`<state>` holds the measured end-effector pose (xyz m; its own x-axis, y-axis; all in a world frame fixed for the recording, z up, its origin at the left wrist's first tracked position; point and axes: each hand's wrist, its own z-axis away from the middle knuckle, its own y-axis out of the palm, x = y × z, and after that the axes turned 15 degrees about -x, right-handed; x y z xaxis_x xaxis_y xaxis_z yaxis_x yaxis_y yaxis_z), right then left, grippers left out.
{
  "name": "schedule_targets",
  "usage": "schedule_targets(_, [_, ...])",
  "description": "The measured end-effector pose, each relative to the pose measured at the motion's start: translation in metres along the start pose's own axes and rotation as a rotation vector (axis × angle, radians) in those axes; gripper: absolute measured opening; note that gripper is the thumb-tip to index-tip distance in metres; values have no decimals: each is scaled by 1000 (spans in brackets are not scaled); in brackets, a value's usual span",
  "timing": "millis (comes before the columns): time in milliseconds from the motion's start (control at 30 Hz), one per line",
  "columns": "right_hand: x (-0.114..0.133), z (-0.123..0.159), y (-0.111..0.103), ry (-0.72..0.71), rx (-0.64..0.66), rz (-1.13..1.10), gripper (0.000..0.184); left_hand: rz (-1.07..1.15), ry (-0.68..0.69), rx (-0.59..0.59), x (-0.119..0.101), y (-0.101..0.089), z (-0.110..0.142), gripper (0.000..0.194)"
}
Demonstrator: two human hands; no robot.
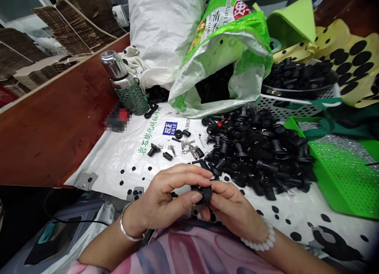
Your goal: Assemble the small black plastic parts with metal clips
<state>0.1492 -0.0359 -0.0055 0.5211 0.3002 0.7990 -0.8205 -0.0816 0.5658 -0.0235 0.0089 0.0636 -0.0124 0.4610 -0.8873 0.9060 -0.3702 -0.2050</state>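
Close to my body, both hands meet around a small round black plastic part (204,194). My left hand (168,195) pinches it between thumb and fingers. From the other side, my right hand (233,205) has its thumb and fingertips closed at the part's right edge; whether something smaller sits in them is hidden. Just beyond my hands, a large heap of black plastic parts (254,147) with stems and round flanges spreads over the white sheet. Several loose pieces lie left of the heap, among them a flanged black part (153,149) and a thin metal bracket (192,148).
A green perforated tray (346,179) holding small shiny pieces stands at the right. Behind the heap are an open green-and-white bag (219,60) and a metal bowl (299,91) of black parts. A metal flask (118,70) stands by the red-brown board (59,124) at left.
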Motion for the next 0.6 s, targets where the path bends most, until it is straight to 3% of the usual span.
schedule_targets(367, [1,2,-6,-75,-20,143,22,-50,-7,51,5,-1,-8,32])
schedule_targets(467, [1,1,-4,-86,-50,145,23,-56,32,-50,11,4,-5,29])
schedule_targets(600, [1,-2,-1,-143,-134,160,26,-101,38,-286,25,14,0,24])
